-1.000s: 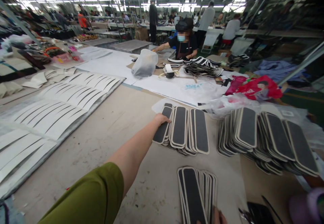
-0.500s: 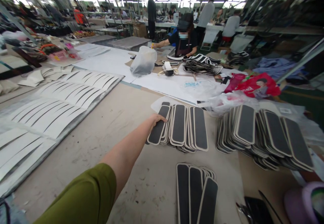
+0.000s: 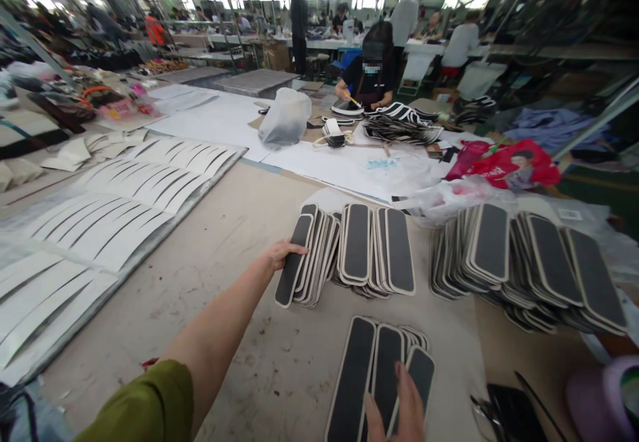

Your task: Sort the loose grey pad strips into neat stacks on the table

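My left hand [image 3: 285, 253] grips the leftmost of a fanned stack of dark rounded panels with pale borders [image 3: 295, 262]. Its finger lies across the top panel and the rest of the fingers are partly hidden. My right hand [image 3: 397, 409] comes in at the bottom, thumb and fingers apart, over the nearer group of similar panels [image 3: 352, 375]. Whether it touches them I cannot tell. Further stacks of dark panels [image 3: 356, 242] stand just right of my left hand's stack.
Larger panel stacks [image 3: 489, 242] lie to the right, near scissors [image 3: 485, 415], a black flat object [image 3: 512, 412] and a purple container [image 3: 594, 395]. White slit sheets [image 3: 124, 196] cover the left side. Across the table a person [image 3: 372, 76] works beside a plastic bag [image 3: 285, 119].
My left hand has moved left and nearer, and the panels under it have spread out leftward. My right hand has come into view over the near panels, whose leftmost one has swung left.
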### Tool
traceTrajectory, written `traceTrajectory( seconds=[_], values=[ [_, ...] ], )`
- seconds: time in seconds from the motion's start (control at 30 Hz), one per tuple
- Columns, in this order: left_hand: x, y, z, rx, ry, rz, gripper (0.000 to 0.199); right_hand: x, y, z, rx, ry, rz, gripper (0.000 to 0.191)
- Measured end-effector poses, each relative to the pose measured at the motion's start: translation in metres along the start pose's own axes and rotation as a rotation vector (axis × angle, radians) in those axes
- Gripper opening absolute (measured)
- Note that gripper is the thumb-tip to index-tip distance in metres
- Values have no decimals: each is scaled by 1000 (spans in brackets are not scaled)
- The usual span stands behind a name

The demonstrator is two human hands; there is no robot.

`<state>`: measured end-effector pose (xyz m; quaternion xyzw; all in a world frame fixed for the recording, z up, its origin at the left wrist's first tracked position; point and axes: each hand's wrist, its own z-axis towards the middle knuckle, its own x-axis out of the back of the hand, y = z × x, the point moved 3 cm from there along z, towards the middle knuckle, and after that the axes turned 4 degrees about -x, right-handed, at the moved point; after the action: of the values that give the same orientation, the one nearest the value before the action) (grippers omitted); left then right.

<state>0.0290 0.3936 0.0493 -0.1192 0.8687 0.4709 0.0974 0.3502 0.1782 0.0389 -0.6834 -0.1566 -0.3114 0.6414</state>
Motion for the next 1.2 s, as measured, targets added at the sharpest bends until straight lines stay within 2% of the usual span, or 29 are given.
traceTrajectory(
  seconds=[0.1, 0.2, 0.3, 0.4, 0.47, 0.53, 0.63, 0.7, 0.8, 0.9, 1.07, 1.2],
  values=[
    [11, -26, -27, -2, -29, -61, 51, -46, -20, 13, -106, -316, 385, 66],
    [18, -62, -53, 17, -34, -120, 46, -96, -35, 31, -255, -502, 535, 69],
    [18, -99, -76, 38, -26, -182, 42, -132, -51, 39, -297, -574, 549, 60],
    [15, -126, -97, 26, -4, -253, 38, -143, -62, 29, -292, -541, 503, 57],
    [11, -138, -111, 18, 0, -294, 42, -136, -67, 16, -278, -510, 437, 58],
    [5, -143, -124, 9, -36, -363, 48, -121, -75, 4, -175, -519, 355, 51],
    [-10, -141, -141, -9, -148, -532, 46, -93, -94, -6, 19, -600, 230, 28],
    [-22, -137, -150, -8, -217, -617, 43, -74, -107, -7, 62, -660, 198, 23],
    [-39, -127, -160, 22, -279, -675, 45, -45, -126, -3, 62, -711, 237, 33],
    [-55, -116, -172, 62, -301, -703, 44, -18, -136, 1, -2, -730, 299, 39],
    [-79, -102, -190, 126, -359, -720, 38, 20, -138, -3, -67, -714, 366, 41],
    [-91, -107, -199, 191, -386, -753, 38, 40, -136, -11, -92, -662, 357, 54]
  ],
)
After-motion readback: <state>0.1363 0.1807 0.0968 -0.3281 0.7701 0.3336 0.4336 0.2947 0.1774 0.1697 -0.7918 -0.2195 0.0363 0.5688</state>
